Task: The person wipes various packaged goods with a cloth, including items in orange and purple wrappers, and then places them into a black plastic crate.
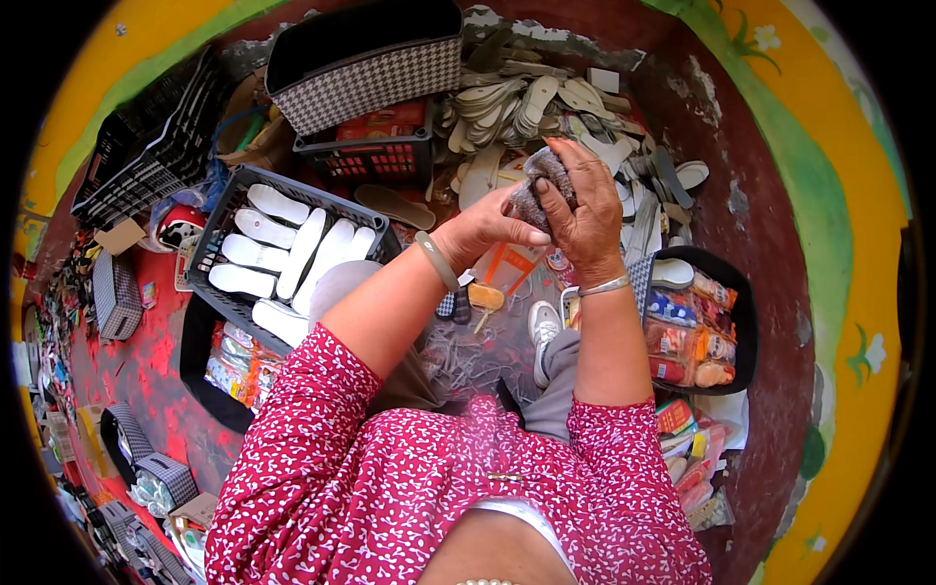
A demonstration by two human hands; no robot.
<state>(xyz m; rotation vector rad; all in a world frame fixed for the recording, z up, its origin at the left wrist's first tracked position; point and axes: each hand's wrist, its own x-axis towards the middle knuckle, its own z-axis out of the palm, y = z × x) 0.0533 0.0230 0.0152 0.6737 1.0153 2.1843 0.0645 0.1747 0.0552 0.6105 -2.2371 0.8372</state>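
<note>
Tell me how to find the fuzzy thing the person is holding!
Start at the black crate of white insoles on the left, then look right and a little up to where both hands meet. The grey fuzzy insole is pinched between the left hand and right hand. It is dark and woolly; the crate's insoles are smooth and white.

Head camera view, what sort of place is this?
Probably a home or small workshop floor for making insoles or shoes: white insoles fill a black crate, more soles lie heaped, and both hands work a grey fuzzy piece.
</note>
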